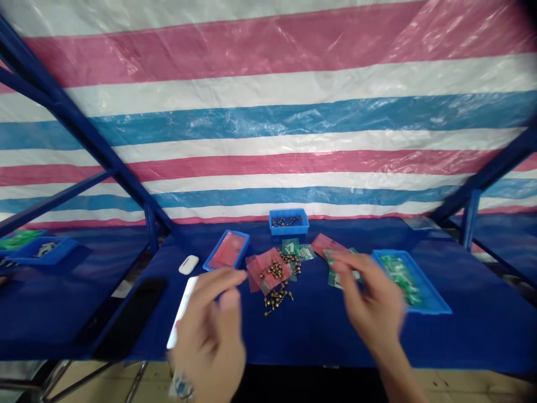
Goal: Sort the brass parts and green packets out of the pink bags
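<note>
In the lower left of centre, the left hand point(210, 330) angles up and rightward, thumb and forefinger parted. At lower right, the right hand point(371, 296) slants up and leftward near green bags point(333, 278); blur hides whether its fingertips pinch anything. Mid-frame, brass-coloured screws point(277, 304) point every which way beside a pink bag point(264, 262), its long axis sloping down rightward. Farther up, a blue bin point(289, 230) holds more pieces.

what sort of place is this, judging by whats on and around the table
Probably a small-parts sorting or packing workstation: loose brass-coloured pieces lie on a blue-covered table, a blue tray holds green packets, and a striped plastic sheet hangs behind.
</note>
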